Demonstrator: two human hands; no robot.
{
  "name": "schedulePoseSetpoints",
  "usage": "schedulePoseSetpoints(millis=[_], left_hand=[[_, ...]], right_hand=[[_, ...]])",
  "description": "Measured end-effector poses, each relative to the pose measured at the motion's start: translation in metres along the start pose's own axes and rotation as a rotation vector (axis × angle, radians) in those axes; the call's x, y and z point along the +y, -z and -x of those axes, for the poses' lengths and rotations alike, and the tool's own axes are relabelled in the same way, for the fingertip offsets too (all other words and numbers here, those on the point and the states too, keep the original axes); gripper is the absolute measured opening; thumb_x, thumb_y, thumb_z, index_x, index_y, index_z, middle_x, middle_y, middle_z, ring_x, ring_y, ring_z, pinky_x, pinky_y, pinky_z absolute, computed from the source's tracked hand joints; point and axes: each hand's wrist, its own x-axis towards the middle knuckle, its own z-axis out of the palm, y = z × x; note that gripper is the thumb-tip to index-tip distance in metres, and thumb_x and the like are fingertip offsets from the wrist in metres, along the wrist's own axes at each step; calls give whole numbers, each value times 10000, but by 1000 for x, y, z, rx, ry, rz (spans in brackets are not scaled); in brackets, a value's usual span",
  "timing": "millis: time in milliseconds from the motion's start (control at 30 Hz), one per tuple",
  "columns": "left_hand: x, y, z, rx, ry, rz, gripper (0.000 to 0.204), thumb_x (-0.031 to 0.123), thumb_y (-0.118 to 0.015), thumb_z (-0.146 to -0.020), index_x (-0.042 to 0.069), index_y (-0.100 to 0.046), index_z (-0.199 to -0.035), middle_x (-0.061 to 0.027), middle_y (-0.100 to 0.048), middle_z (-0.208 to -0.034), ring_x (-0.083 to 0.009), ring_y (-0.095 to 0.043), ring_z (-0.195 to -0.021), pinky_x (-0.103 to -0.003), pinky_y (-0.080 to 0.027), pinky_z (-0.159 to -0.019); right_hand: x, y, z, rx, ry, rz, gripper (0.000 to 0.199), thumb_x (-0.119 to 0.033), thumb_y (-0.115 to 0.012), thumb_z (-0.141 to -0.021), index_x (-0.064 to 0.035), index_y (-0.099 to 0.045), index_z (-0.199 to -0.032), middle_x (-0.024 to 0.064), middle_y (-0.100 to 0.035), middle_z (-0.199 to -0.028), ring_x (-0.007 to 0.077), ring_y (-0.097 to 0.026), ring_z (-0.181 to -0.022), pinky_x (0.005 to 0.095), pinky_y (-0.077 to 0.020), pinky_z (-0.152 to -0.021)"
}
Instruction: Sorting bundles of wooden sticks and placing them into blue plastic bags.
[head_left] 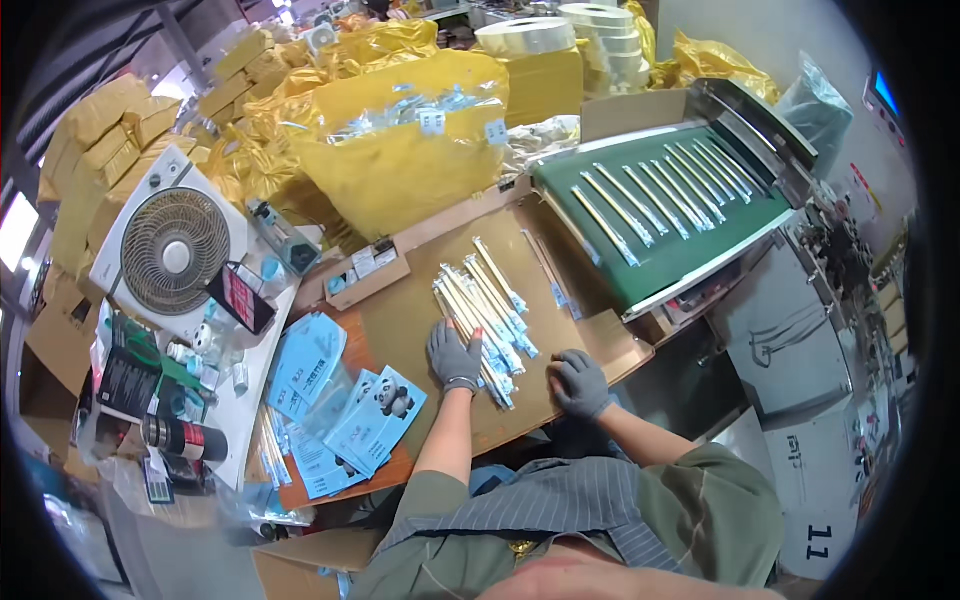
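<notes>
Gloved left hand (452, 354) presses wrapped sticks (487, 305) on cardboard (405, 310).

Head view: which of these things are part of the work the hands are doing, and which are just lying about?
In the work:
- left hand, flat on the wrapped sticks
- right hand, beside them
- brown board under them
- green conveyor belt carrying more sticks

Lying about:
- white fan
- blue panda packets
- yellow bags
- tape rolls

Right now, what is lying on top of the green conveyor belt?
On the green conveyor belt lie long thin wrapped sticks, spaced in a row, about a dozen. The belt's far end runs under a metal cover, so anything beneath that is hidden.
</notes>
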Motion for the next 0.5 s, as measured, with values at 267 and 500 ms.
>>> schedulePoseSetpoints(millis=[267,500], left_hand=[[-9,-1,0,53,23,13,658,477,-612,-822,-41,-519,-1217,-220,-539,-1233,-357,-463,-1189,-441,-319,-1036],[4,5,-9,76,-8,26,664,475,-612,-812,-46,-511,-1212,-198,-531,-1229,-328,-454,-1192,-435,-301,-1050]], right_hand=[[-3,-2,-13,8,42,19,241,-159,-615,-767,-63,-584,-987,148,-583,-1047,343,-549,-1007,419,-460,-867],[-9,-6,-15,3,36,59,233,-137,-606,-787,-51,-587,-1002,162,-582,-1042,355,-548,-1000,430,-449,-882]])
